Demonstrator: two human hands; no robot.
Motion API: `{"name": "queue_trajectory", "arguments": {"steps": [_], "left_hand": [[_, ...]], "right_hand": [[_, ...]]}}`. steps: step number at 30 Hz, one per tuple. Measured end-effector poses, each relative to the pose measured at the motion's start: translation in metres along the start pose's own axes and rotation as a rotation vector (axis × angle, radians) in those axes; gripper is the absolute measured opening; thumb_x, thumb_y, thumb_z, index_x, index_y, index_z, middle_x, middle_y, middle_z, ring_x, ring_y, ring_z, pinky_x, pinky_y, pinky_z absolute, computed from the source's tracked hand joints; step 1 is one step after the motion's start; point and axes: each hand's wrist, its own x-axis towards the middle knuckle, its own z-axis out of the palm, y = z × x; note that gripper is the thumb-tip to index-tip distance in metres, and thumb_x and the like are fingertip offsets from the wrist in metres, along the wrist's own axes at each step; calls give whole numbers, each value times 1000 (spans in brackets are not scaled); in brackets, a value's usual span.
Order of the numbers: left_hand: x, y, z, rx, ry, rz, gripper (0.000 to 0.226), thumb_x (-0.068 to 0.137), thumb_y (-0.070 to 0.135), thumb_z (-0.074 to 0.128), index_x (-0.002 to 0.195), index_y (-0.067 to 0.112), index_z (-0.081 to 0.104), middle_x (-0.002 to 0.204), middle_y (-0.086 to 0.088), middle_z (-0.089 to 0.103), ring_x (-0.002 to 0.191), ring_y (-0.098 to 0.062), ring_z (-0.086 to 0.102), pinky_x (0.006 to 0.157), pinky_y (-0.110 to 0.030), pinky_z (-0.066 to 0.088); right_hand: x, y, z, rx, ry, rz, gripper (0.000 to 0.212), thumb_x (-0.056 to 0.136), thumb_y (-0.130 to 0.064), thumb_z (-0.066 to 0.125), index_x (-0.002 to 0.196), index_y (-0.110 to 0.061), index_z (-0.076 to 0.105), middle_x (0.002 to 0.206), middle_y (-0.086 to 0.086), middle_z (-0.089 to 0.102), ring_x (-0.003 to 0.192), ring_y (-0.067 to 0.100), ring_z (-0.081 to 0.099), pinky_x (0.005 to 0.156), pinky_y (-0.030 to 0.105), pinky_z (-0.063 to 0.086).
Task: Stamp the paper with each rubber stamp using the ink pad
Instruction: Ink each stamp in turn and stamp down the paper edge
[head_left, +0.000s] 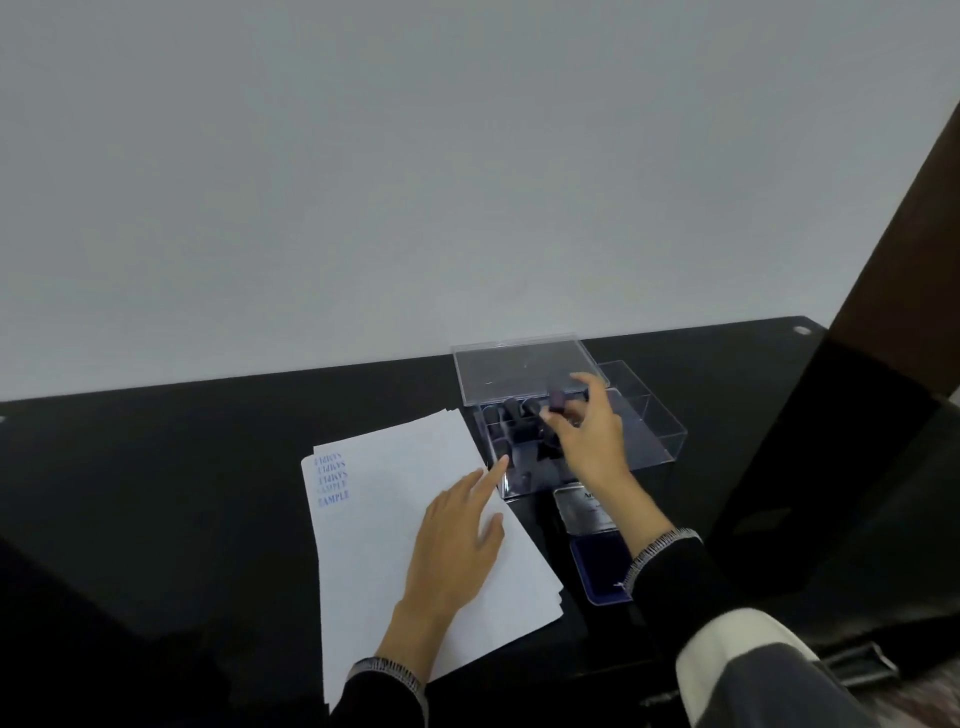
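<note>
A stack of white paper (395, 483) lies on the black table, with several blue SAMPLE imprints (332, 480) near its far left corner. My left hand (457, 530) rests flat on the paper, fingers straight. My right hand (587, 431) hovers over a clear plastic box (649, 441) and pinches a dark rubber stamp (557, 396) in its fingertips. More dark stamps (514, 410) stand inside the box. An open ink pad (597, 566) with a blue pad and a silver lid (582, 509) sits just in front of the box, partly hidden by my right wrist.
The box's clear lid (519, 369) stands open against the white wall. The black table (156, 493) stretches left of the paper. A dark brown panel (893, 260) rises at the right, and a dark chair or bag (831, 519) stands beside the table.
</note>
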Motion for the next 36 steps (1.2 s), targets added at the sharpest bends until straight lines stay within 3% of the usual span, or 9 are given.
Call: {"name": "queue_trajectory", "arguments": {"steps": [6,10,13,17,20,23,26,29,36], "left_hand": [[1,2,0,9,23,0,62,99,31,43,147,51,10,141,15,44,126,-4,40,110,-23,26],[1,2,0,-5,25,-2,63,98,30,43,146,53,10,134,16,49,120,-4,42,110,-23,29],[0,3,-1,-9,31,0,64,98,30,43,145,56,7,127,15,51,115,-4,44,109,-26,32],[1,3,-1,-8,42,0,65,98,30,42,142,59,4,122,16,52,111,-3,44,108,-24,30],[1,3,-2,-9,43,-5,65,98,30,43,143,57,5,121,16,52,110,-3,45,108,-23,29],[0,3,-2,-11,45,-10,65,98,29,43,144,56,7,118,16,53,109,-4,45,107,-23,29],[0,4,-2,-10,48,-8,66,98,29,43,142,59,4,117,17,53,108,-3,45,107,-23,29],[0,4,-2,-7,43,-15,65,98,29,42,143,58,4,119,16,52,109,-3,45,107,-22,28],[0,2,-1,5,51,-3,68,98,27,42,142,60,2,118,16,52,107,-3,46,106,-21,29]], "right_hand": [[10,1,13,-285,-158,46,55,81,-14,74,124,-12,39,96,10,57,92,24,57,80,33,50],[15,7,16,-508,-232,63,56,78,-19,77,114,-12,35,109,22,58,97,34,59,84,45,52],[17,6,18,-524,-223,71,54,78,-20,77,113,-12,37,108,20,59,96,33,59,81,42,51],[18,7,15,-450,-135,39,42,81,-19,73,112,-15,45,85,8,60,79,23,59,73,36,50],[20,5,6,-261,-80,70,37,81,-18,73,110,-17,50,101,7,59,92,21,58,74,30,48],[22,1,-1,-155,-44,130,38,79,-19,77,105,-14,51,101,9,60,90,24,63,66,26,52],[22,2,4,-303,-138,136,46,72,-21,83,96,-11,45,99,13,59,90,26,60,71,31,51],[18,4,13,-527,-235,79,41,72,-24,82,88,-14,46,100,12,59,84,21,56,61,22,41],[20,2,19,-654,-272,17,29,78,-16,77,105,-12,68,111,10,66,104,24,61,92,36,50]]}}
